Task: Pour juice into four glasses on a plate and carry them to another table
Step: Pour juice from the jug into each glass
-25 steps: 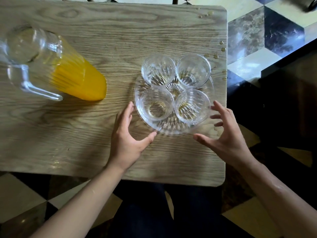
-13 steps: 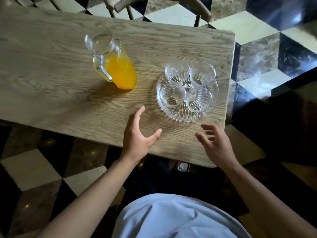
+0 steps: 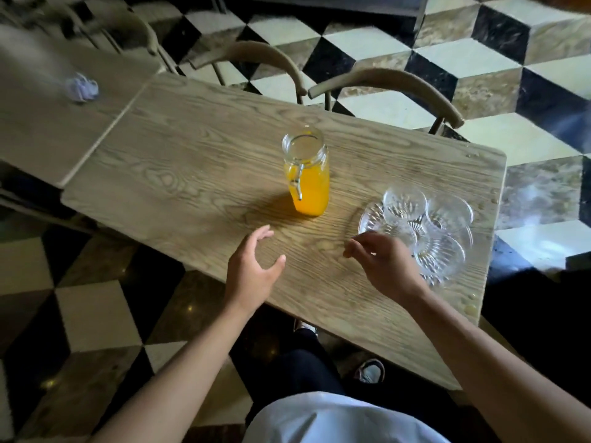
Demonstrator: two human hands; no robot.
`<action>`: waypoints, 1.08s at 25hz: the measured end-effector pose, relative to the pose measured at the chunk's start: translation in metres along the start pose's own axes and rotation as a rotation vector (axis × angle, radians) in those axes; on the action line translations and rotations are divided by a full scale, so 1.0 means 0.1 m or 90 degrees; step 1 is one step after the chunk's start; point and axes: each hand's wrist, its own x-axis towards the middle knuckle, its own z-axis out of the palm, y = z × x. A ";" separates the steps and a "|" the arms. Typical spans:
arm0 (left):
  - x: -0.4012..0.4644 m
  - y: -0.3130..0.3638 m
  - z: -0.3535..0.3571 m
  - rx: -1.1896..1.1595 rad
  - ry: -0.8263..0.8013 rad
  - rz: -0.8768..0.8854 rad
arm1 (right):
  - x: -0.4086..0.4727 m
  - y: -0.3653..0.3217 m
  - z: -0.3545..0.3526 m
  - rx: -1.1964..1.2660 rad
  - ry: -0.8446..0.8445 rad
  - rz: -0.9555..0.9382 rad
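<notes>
A glass pitcher (image 3: 307, 180) half full of orange juice stands upright mid-table, handle toward me. To its right a cut-glass plate (image 3: 447, 266) carries several clear glasses (image 3: 405, 202), near the table's right edge. My left hand (image 3: 252, 273) hovers open over the wood, below and left of the pitcher, touching nothing. My right hand (image 3: 383, 263) hangs with loosely curled fingers at the plate's near-left rim, covering part of one glass; it holds nothing that I can see.
The wooden table (image 3: 198, 174) abuts a second table (image 3: 41, 123) at the left, which bears a crumpled wrapper (image 3: 81, 86). Two curved chair backs (image 3: 387, 87) stand behind. Juice drops (image 3: 470, 306) dot the right edge. Checkered floor surrounds.
The view has pulled back and up, so the table looks smaller. Both hands have drawn left, away from the plate's two sides; the right hand now lies over the plate's near-left rim.
</notes>
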 end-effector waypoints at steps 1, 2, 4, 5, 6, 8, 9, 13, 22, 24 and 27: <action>0.18 -0.04 -0.03 -0.006 -0.003 -0.004 | 0.12 -0.10 0.05 0.000 -0.011 -0.008; 0.37 -0.09 -0.05 -0.017 -0.011 -0.009 | 0.24 -0.17 0.10 0.012 -0.014 -0.007; 0.68 -0.15 -0.07 -0.042 -0.035 -0.022 | 0.39 -0.30 0.22 0.073 -0.002 0.015; 0.85 -0.17 -0.07 -0.059 -0.055 -0.026 | 0.48 -0.35 0.30 0.108 0.014 0.023; 1.01 -0.20 -0.05 -0.077 -0.086 -0.021 | 0.56 -0.40 0.36 0.135 0.033 0.032; 1.33 -0.27 0.01 -0.101 -0.167 0.004 | 0.68 -0.42 0.50 0.158 0.075 0.045; 1.48 -0.29 0.05 -0.110 -0.214 0.019 | 0.72 -0.42 0.55 0.161 0.096 0.050; 1.98 -0.24 0.16 -0.065 -0.355 0.097 | 0.73 -0.40 0.70 0.177 0.139 0.059; 2.36 -0.23 0.52 -0.006 -0.539 0.135 | 0.78 -0.52 0.81 0.311 0.144 -0.026; 2.38 -0.15 0.51 -0.042 -0.535 0.125 | 0.78 -0.56 0.85 0.330 0.149 -0.036; 2.37 -0.13 0.48 -0.071 -0.526 0.127 | 0.77 -0.57 0.91 0.318 0.187 -0.046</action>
